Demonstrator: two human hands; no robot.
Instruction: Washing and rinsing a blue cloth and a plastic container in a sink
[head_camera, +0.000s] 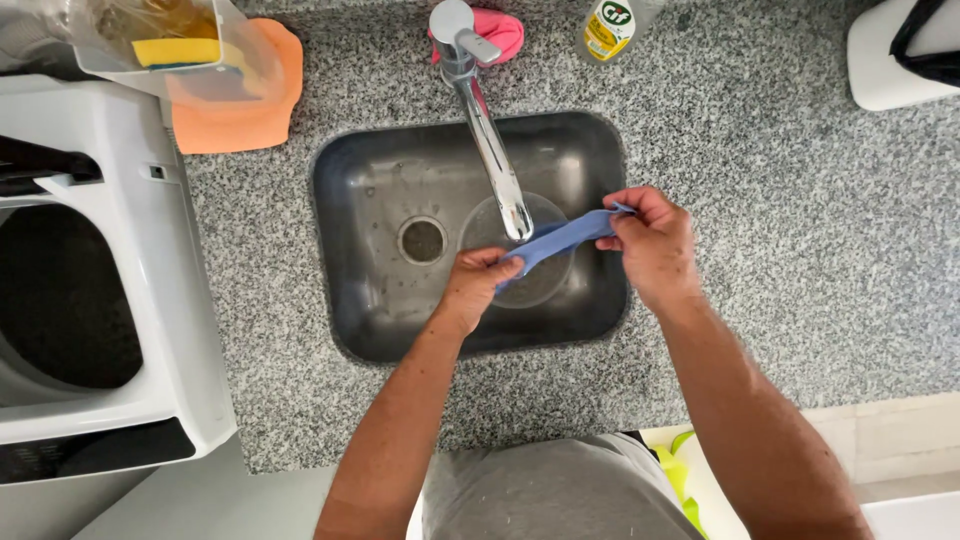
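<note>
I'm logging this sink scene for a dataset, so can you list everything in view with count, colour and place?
blue cloth: one, blue, stretched between both hands over the sink
sink: one, dark steel, centre of counter
tap: one, chrome, reaching over the sink
clear bowl: one, transparent, inside the sink under the tap
counter: one, speckled grey granite
orange cloth: one, orange, upper left
sponge: one, yellow, in a clear holder
pink cloth: one, behind the tap
bottle: one, yellow, top edge
washing machine: one, white, left
left hand: gripping the cloth
right hand: gripping the cloth
</note>
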